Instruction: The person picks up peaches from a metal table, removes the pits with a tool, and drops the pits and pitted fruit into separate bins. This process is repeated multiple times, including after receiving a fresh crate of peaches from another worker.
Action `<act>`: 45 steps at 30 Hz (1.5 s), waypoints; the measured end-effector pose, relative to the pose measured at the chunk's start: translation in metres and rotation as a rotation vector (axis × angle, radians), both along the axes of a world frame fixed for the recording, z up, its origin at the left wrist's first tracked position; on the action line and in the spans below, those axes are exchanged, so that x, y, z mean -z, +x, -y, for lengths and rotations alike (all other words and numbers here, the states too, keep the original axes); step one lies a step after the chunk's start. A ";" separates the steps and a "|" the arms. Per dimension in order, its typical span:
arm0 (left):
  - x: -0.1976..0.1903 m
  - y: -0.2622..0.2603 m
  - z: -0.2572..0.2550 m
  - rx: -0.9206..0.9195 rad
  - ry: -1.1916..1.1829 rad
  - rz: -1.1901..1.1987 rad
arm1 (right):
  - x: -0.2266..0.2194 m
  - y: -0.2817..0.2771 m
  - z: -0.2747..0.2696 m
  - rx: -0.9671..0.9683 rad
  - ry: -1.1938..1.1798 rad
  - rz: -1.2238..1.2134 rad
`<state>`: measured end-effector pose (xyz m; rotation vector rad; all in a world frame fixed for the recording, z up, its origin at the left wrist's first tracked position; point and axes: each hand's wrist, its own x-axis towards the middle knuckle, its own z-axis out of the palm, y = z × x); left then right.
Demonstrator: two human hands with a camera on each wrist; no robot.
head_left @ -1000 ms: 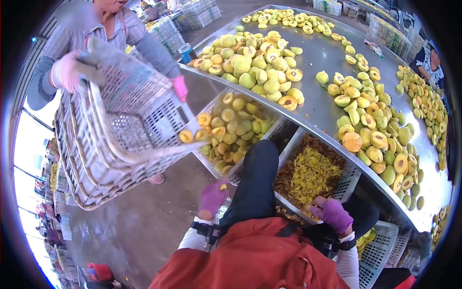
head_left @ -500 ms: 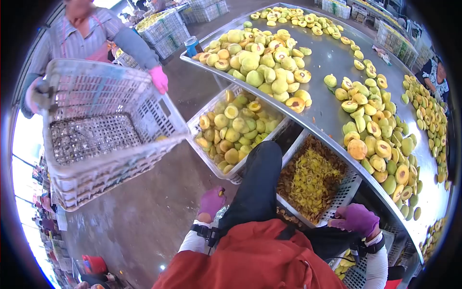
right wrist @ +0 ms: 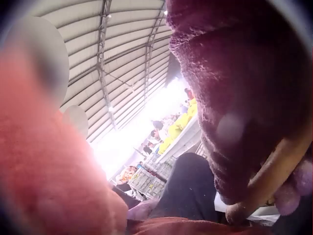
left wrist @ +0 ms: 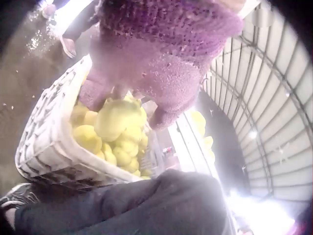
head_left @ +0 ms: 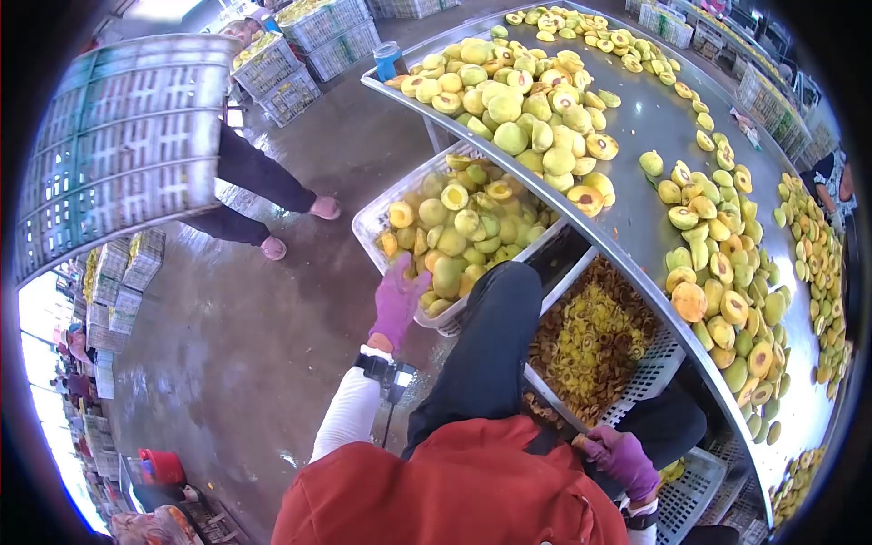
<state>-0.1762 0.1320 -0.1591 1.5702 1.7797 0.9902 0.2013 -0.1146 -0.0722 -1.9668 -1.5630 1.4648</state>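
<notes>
My left hand (head_left: 400, 300), in a purple knitted glove, reaches over the near corner of a white plastic crate (head_left: 368, 227) filled with yellow-green peaches (head_left: 454, 241). In the left wrist view its fingers are spread over the fruit, with one pale peach (left wrist: 111, 122) right at the fingertips. Low in front of my body, my right hand (head_left: 622, 461), also purple-gloved, grips a tan wooden handle (right wrist: 274, 176). The rest of that tool is hidden. To the left, another person carries a large grey-white crate (head_left: 127, 136) that covers their upper body.
Beside my knee (head_left: 495, 309), a second crate (head_left: 658, 372) holds yellow and brown fruit scraps. A metal table (head_left: 627, 136) with heaps of halved peaches (head_left: 727, 291) runs along the right. Stacked crates (head_left: 318, 45) stand at the back; a red bucket (head_left: 163, 465) sits on the wet floor.
My left hand has moved up and forward to the peach crate; the small piece at its fingers no longer shows. My right hand has come back toward my lap. The other person's crate has swung left and up.
</notes>
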 end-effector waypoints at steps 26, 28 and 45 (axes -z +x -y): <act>0.072 -0.056 -0.146 0.380 -0.056 -0.858 | 0.026 -0.052 -0.138 -0.098 0.119 -0.057; 0.091 -0.082 -0.119 0.336 0.201 -0.686 | 0.040 -0.042 -0.154 -0.130 -0.026 -0.027; 0.066 -0.057 0.014 -0.001 0.178 -0.489 | -0.263 0.073 -0.282 0.149 1.329 0.371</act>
